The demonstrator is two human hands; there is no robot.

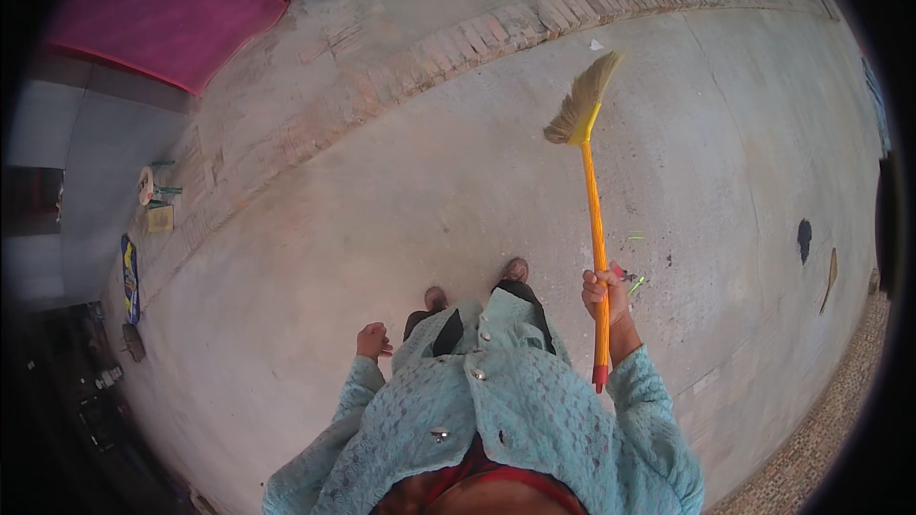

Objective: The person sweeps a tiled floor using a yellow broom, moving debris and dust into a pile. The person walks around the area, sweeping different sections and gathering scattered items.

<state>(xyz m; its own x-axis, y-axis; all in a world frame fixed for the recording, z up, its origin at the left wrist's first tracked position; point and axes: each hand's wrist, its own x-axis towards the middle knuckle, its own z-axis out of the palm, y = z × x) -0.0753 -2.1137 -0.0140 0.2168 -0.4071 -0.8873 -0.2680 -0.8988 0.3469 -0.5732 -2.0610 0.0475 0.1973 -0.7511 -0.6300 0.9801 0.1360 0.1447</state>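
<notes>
My right hand (608, 291) is wrapped round the orange handle of a broom (595, 200), near the red cap at its lower end. The broom points away from me, with its fanned straw-coloured bristles (584, 100) and yellow collar at the far end. Whether the bristles touch the floor, I cannot tell. My left hand (374, 340) hangs beside my body with its fingers curled in, and nothing shows in it. Just beyond my right hand, bright green scraps (637, 285) and a small red piece (618, 271) lie on the floor among dark specks.
A raised brick edge (458, 46) curves across the far side of the concrete floor (382, 191). A magenta cloth (181, 14) hangs at far left. Below it stand a small stool (148, 186) and a yellowish box (160, 219). A dark patch (804, 240) and a thin brown piece (830, 277) lie at right.
</notes>
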